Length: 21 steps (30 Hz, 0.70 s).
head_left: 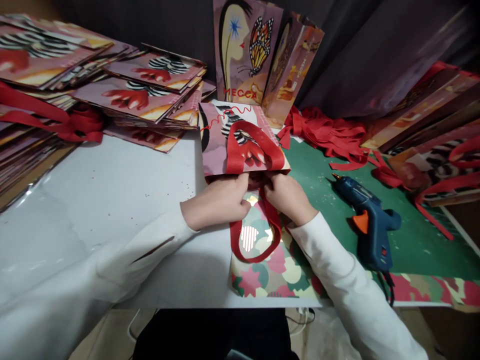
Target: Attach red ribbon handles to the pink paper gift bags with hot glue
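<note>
A flat printed paper bag lies on the table in front of me, its open top edge toward me. One red ribbon handle loops over its face. A second red ribbon handle hangs toward me over a patterned sheet. My left hand and my right hand sit side by side at the bag's top edge, fingers curled and pressing on it where the ribbon ends meet the paper. Both wrists wear white sleeves.
A blue glue gun with an orange trigger lies on the green mat to my right. Loose red ribbons are heaped behind it. Stacks of flat bags fill the back left; a standing bag is behind; more bags lie right.
</note>
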{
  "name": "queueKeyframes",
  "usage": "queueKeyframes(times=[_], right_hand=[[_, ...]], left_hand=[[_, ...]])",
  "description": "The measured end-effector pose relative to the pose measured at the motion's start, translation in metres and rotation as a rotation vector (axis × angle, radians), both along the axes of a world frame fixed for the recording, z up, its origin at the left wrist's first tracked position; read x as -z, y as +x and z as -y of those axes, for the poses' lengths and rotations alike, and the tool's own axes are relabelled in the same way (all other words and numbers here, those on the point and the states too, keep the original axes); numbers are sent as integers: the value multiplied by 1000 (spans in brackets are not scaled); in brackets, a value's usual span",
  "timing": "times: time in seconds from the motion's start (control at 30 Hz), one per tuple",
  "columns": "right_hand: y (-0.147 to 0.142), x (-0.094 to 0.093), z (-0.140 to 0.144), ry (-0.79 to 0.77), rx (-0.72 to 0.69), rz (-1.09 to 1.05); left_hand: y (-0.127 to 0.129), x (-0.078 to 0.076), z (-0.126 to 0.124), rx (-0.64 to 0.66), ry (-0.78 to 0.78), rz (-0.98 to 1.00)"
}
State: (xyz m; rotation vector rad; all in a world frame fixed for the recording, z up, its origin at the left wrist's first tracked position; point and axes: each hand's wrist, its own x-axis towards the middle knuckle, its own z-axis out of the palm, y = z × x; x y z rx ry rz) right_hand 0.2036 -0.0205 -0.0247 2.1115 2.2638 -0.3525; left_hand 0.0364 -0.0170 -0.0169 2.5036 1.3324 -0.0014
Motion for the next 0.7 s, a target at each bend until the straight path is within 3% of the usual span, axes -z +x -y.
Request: queueKeyframes(times=[0.33, 0.7], right_hand=[[7, 2, 1, 4, -127, 69], [11, 2, 5, 51, -153, 74]], left_hand=[[0, 1, 1, 8, 19, -50], [-1, 1, 1, 25, 6, -40]])
